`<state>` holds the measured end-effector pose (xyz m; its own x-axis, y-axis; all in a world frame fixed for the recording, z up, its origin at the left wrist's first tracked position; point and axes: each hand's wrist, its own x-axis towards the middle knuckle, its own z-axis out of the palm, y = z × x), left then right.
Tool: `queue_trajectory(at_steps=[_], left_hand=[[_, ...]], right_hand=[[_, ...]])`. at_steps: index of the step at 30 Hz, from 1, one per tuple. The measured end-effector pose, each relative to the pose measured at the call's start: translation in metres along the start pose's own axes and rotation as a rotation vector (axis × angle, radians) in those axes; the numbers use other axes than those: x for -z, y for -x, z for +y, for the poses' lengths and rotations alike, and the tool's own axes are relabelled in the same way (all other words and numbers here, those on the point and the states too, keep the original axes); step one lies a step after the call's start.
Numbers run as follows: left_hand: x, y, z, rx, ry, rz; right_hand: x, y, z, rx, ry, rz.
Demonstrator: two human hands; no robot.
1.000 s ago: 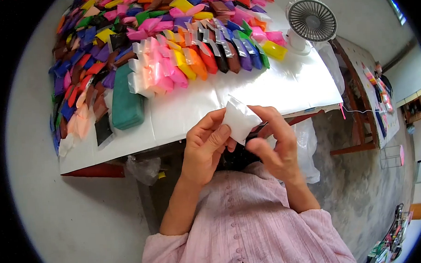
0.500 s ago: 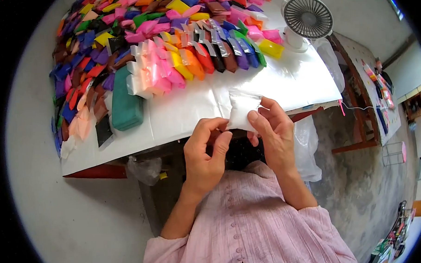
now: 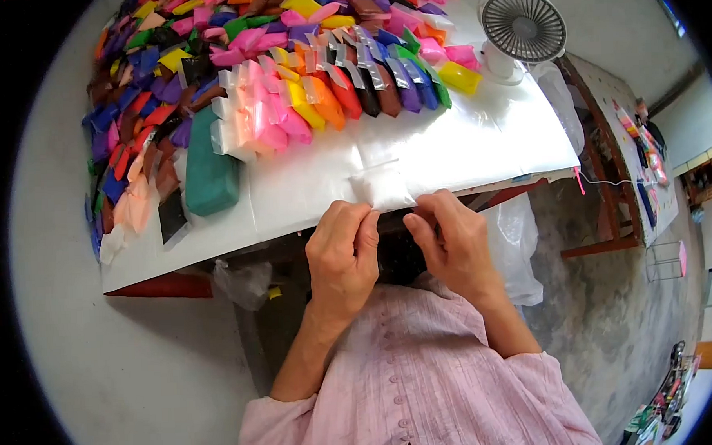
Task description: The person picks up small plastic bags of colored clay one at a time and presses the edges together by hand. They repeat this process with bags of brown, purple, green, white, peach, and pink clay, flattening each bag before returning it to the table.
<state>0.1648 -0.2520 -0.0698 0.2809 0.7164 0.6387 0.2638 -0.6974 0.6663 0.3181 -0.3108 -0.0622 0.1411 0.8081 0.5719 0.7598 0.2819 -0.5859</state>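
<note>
A small clear packet with white filling [image 3: 386, 187] is at the table's front edge, its near edge toward me. My left hand [image 3: 341, 245] is closed, with thumb and forefinger pinching its near left corner. At the near right corner, my right hand [image 3: 455, 239] has its fingers curled, seemingly gripping the plastic; the exact contact is partly hidden. Beyond the packet stands a row of filled packets [image 3: 309, 106] in white, pink, yellow, orange, red, black, brown, purple, blue and green. A dark green block-shaped case [image 3: 212, 169] sits at the row's left end.
A large heap of coloured packets [image 3: 147, 88] covers the back and left of the silvery-white table [image 3: 292, 195]. A white fan [image 3: 522, 30] stands at the back right. Plastic bags hang below the front edge [image 3: 516, 252] and at the right. Another table [image 3: 645, 204] stands farther right.
The white packet has gone from being held up in my right hand to lying lower at the table edge. Both hands are now at its near corners; my left hand has taken hold.
</note>
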Motion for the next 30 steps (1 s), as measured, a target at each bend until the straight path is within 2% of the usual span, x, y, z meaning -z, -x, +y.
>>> queue_trajectory(at_steps=[2, 5, 11, 14, 21, 24, 25, 28, 30], left_hand=[[0.0, 0.001, -0.001, 0.007, -0.011, -0.017], [0.003, 0.001, -0.002, -0.011, -0.02, -0.029], [0.005, -0.002, 0.001, -0.011, -0.048, -0.069], [0.005, -0.002, -0.001, -0.077, -0.089, -0.067], [-0.004, 0.002, -0.002, -0.275, -0.206, 0.055], [-0.001, 0.0, -0.007, -0.349, -0.177, 0.137], [0.003, -0.002, -0.011, -0.361, -0.161, 0.157], [0.014, -0.002, -0.016, -0.377, -0.116, 0.181], [0.014, 0.001, -0.018, -0.417, -0.102, 0.216]], right_hand=[[-0.003, -0.002, 0.004, 0.117, 0.115, 0.026], [0.0, -0.006, 0.003, 0.085, 0.139, -0.003], [-0.001, -0.013, 0.007, 0.229, 0.145, -0.008], [-0.003, -0.012, 0.009, 0.261, 0.128, 0.014], [-0.008, -0.005, 0.007, 0.43, 0.266, 0.25], [-0.008, -0.005, 0.002, 0.324, 0.067, 0.243], [-0.004, -0.004, 0.0, 0.169, -0.145, 0.118], [0.003, -0.017, -0.021, -0.333, -0.879, -0.068], [0.002, -0.023, -0.017, -0.42, -0.964, -0.215]])
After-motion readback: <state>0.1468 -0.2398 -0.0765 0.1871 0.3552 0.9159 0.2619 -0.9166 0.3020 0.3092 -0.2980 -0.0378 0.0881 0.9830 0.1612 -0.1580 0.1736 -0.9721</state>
